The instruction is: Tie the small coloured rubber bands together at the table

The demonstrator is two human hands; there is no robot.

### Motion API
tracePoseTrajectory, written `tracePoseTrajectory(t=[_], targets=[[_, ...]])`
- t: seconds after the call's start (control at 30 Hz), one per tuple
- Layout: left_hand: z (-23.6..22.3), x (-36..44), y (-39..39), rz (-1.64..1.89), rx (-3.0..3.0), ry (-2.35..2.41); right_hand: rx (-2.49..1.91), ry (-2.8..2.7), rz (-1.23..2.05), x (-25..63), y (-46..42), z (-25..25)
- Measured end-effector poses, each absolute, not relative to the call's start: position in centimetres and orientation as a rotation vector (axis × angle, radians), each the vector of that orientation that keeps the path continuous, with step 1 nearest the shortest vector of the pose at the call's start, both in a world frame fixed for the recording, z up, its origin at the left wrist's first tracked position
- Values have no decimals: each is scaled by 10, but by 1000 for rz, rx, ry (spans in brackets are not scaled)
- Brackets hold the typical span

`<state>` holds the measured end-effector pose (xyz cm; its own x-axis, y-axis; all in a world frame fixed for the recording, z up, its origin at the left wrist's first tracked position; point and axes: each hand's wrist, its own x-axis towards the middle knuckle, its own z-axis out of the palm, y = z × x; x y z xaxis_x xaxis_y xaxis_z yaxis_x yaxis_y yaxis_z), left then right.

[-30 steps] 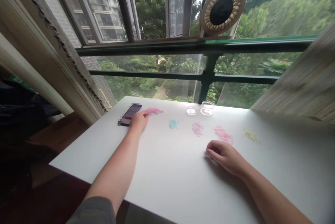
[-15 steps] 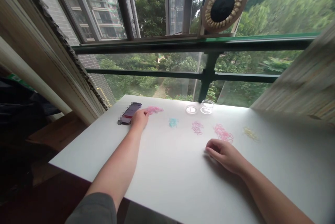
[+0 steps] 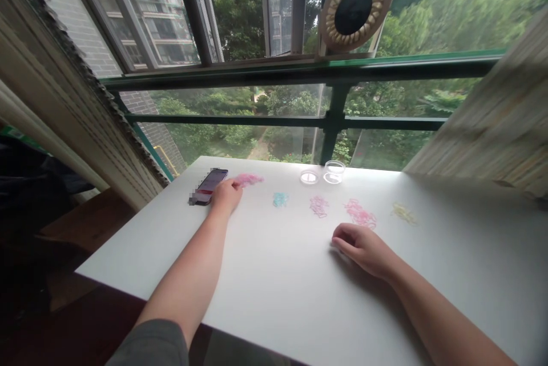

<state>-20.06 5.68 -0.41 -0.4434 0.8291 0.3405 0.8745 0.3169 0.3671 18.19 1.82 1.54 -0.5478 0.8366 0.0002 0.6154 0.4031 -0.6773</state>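
Observation:
My left hand [image 3: 226, 194] reaches to the table's far left, its fingertips closed at the near edge of a bright pink pile [image 3: 249, 179] of small pieces. Whatever sits between those fingertips is too small to make out. Just left of that hand lies a phone [image 3: 213, 182]. My right hand [image 3: 357, 246] rests on the table with its fingers curled, and what they hold, if anything, is hidden. Beyond it spreads a pile of pink loops [image 3: 359, 213]. Also in the row are blue pieces [image 3: 280, 200], lilac-pink loops [image 3: 318, 206] and pale yellow pieces [image 3: 403, 213].
A clear round container [image 3: 334, 173] and a shallow clear round dish or lid [image 3: 309, 177] stand near the back edge of the white table [image 3: 274, 274]. Behind are a green railing [image 3: 240, 76] and a round fan [image 3: 355, 9]. Curtains [image 3: 488, 120] hang at both sides.
The view has shifted slightly, so everything sits a little further left. Both hands hold nearly the same places on the table, and the piles look unchanged.

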Motion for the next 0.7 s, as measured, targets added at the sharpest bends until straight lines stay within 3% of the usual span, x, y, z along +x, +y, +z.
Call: tracePoseTrajectory(t=[0.7], targets=[[9,-188,46,-1082,-1571,-2434,-1256,-2350,887,180,16,17]])
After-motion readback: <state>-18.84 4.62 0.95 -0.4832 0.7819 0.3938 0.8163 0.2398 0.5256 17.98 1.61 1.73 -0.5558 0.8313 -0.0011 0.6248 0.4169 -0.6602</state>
